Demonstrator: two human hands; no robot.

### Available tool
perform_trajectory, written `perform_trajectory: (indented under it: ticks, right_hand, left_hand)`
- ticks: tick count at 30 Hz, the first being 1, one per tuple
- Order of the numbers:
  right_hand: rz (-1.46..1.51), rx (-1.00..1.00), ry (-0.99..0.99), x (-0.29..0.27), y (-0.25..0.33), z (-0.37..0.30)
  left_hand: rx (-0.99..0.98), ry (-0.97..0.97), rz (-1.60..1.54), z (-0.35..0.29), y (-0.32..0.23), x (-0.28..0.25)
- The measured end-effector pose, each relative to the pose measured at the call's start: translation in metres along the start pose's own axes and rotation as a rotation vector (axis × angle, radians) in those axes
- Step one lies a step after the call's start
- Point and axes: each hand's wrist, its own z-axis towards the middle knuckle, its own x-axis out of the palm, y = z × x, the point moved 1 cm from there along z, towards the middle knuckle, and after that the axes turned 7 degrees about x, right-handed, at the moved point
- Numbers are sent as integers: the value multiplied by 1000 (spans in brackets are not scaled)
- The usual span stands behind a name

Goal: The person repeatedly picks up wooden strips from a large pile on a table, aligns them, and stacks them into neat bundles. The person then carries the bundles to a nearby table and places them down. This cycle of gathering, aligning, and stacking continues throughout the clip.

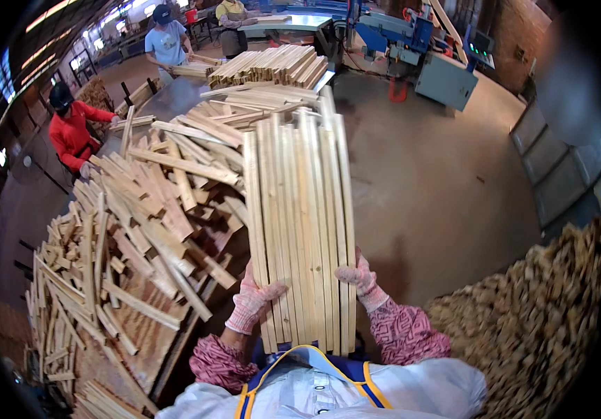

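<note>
A bundle of long, pale wooden strips (304, 209) lies side by side in front of my body, its near ends close to my apron. At its left edge my left hand (257, 299), in a pinkish knit glove, grips the strips with the thumb on top. My right hand (360, 278), gloved alike, clasps the right edge, thumb over the outer strips. The fingers of both hands are mostly hidden under and behind the bundle. The far ends reach toward the loose strips on the table.
Loose wooden strips (168, 181) cover the table (133, 356) on the left. A neat stack of strips (272, 66) stands at its far end. Persons in red (76, 133) and light blue (166, 45) work along it. A large wood pile (524, 321) rises at right; blue machinery (391, 35) stands far back.
</note>
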Motion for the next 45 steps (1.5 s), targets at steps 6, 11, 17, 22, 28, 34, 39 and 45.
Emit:
perform_trajectory:
  ticks: [6, 11, 17, 22, 28, 34, 39, 45]
  right_hand:
    - [64, -144, -94, -157, 74, 68]
    - [-15, -107, -327, -199, 188, 158]
    - [48, -89, -318, -239, 293, 289]
    - [-255, -24, -224, -309, 323, 438]
    - [-52, -42, -52, -328, 334, 606]
    - [-19, 28, 9, -302, 320, 749]
    - [-69, 40, -168, -240, 329, 857]
    - [31, -28, -246, -225, 338, 990]
  left_hand:
    - [-116, 264, -75, 191, 38, 95]
    - [12, 401, -149, 342, 56, 167]
    - [4, 380, -3, 502, 49, 224]
    - [79, 269, 118, 640, 51, 226]
    - [-41, 124, -283, 751, 16, 214]
    - [37, 113, -231, 869, -8, 146]
    - [31, 170, -45, 987, -45, 88]
    - [-19, 271, 218, 1136, -138, 51]
